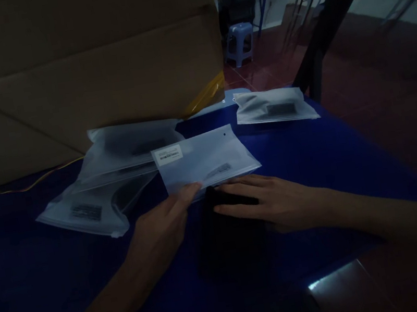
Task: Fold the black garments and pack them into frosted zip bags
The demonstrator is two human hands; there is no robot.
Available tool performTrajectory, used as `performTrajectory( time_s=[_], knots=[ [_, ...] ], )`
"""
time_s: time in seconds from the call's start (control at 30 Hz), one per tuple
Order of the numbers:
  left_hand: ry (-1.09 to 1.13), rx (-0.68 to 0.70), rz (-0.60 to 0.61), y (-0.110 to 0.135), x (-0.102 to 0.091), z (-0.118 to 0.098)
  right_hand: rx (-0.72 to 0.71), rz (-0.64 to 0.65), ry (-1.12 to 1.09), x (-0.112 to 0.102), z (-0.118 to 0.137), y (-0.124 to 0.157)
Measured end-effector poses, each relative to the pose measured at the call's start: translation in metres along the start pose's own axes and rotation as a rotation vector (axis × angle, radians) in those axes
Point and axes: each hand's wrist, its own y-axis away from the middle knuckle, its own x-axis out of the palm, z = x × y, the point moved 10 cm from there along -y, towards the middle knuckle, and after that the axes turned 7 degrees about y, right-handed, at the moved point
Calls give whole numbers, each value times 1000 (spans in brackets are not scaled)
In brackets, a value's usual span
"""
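Note:
My left hand (165,221) pinches the near edge of a frosted zip bag (201,157), its thumb on top. The bag has a white barcode label (169,155) at its upper left and a small dark hole at the upper right. My right hand (262,197) lies over a folded black item (232,231), fingers curved around its far end at the bag's mouth. In the dark I cannot make out what kind of thing it is, nor whether its tip is inside the bag. The right fingertips are partly hidden behind the item and the bag edge.
Left of my hands, filled frosted bags (82,210) overlap on the blue table cover (289,164). Another filled bag (275,106) lies at the far right. A large cardboard box (102,83) stands behind. Beyond are a blue stool (241,42) and a dark slanted post (332,15).

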Motion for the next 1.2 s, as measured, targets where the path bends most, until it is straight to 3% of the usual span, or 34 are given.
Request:
performTrajectory(
  time_s=[0.2,0.33,0.53,0.73,0.8,0.9,0.97,1.2],
  knots=[
    [-27,62,-54,0,-9,-6,-61,-21,120,-6,9,2],
    [-58,76,-116,-5,-18,-12,-80,-99,155,-14,14,4],
    [-67,93,-107,-4,-18,-23,-10,-293,247,-34,16,4],
    [-31,115,-120,-3,-18,-31,-116,-589,255,-55,33,13],
    [-20,100,-103,-4,-16,-30,-98,-511,234,-45,30,9],
    [-35,88,-90,-4,-15,-29,-40,-268,173,-20,18,1],
    [-59,104,-96,-4,-16,-31,4,-180,152,-11,12,-1],
    [-126,172,-84,-2,-15,-37,220,-90,279,-9,-5,-2]
  ],
)
